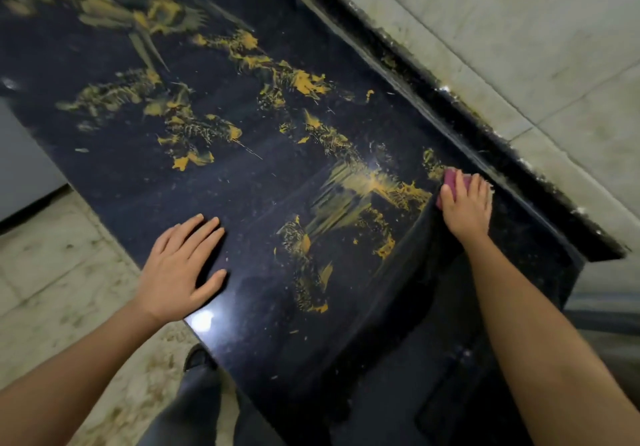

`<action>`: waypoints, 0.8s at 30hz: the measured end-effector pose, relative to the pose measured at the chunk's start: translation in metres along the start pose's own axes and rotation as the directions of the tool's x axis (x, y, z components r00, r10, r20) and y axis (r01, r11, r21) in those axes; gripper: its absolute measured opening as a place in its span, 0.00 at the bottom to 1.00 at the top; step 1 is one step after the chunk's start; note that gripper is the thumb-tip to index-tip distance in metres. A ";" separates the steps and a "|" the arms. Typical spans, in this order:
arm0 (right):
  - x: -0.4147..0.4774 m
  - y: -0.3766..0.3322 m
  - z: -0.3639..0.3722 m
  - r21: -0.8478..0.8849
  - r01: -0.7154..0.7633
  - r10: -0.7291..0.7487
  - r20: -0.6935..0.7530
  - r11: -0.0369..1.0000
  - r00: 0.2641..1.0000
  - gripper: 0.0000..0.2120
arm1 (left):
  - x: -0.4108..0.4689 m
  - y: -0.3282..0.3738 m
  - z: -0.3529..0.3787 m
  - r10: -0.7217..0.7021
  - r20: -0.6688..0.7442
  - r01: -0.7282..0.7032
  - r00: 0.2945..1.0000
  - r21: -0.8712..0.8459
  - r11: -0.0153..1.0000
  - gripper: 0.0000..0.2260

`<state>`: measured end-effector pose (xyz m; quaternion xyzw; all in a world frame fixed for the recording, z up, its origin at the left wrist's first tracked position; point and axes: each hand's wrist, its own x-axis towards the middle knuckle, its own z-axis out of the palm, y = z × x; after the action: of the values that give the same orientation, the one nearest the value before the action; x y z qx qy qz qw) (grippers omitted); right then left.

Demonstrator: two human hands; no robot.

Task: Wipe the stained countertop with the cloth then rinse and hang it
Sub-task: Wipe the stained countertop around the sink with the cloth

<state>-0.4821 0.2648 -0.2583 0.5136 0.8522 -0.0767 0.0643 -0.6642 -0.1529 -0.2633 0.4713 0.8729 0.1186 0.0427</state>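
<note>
Pale tiled floor borders the dark, glossy countertop, streaked with yellow stains. At its front edge the left hand lies flat, fingers slightly apart. Near the back edge the right hand presses the pink cloth, fingers together, beside a tiled wall.

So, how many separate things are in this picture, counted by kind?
Hands: 2 (left hand, right hand)
Pink cloth: 1
Dark countertop, smeared with yellow stains: 1
Total: 4
</note>
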 end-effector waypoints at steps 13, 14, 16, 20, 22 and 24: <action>0.018 -0.035 -0.003 -0.003 0.175 -0.175 0.017 0.985 0.984 0.24 | 0.000 -0.002 -0.002 0.002 0.049 -0.002 0.999 0.011 1.000 0.33; 0.005 -0.036 -0.002 0.002 0.179 -0.179 0.029 0.984 0.983 0.24 | 0.000 -0.002 -0.002 -0.001 0.050 0.001 0.999 0.008 1.000 0.34; -0.024 -0.040 0.002 0.014 0.188 -0.188 0.048 0.982 0.981 0.24 | -0.001 -0.002 -0.002 -0.005 0.048 0.005 0.999 0.002 1.000 0.34; -0.087 -0.051 0.014 0.012 0.225 -0.226 0.071 0.974 0.972 0.27 | 0.000 -0.001 -0.003 -0.019 0.055 0.019 0.998 -0.012 1.000 0.35; -0.121 -0.058 0.024 -0.019 0.246 -0.244 0.077 0.969 0.967 0.30 | 0.000 -0.002 -0.002 -0.017 0.067 0.019 0.998 -0.021 1.000 0.34; -0.155 -0.066 0.033 -0.026 0.266 -0.264 0.070 0.964 0.962 0.34 | 0.000 -0.002 -0.002 -0.015 0.068 0.017 0.998 -0.020 1.000 0.32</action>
<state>-0.4682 0.0939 -0.2568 0.3909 0.9119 -0.0866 0.0904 -0.6659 -0.1543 -0.2620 0.4677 0.8734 0.1111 0.0783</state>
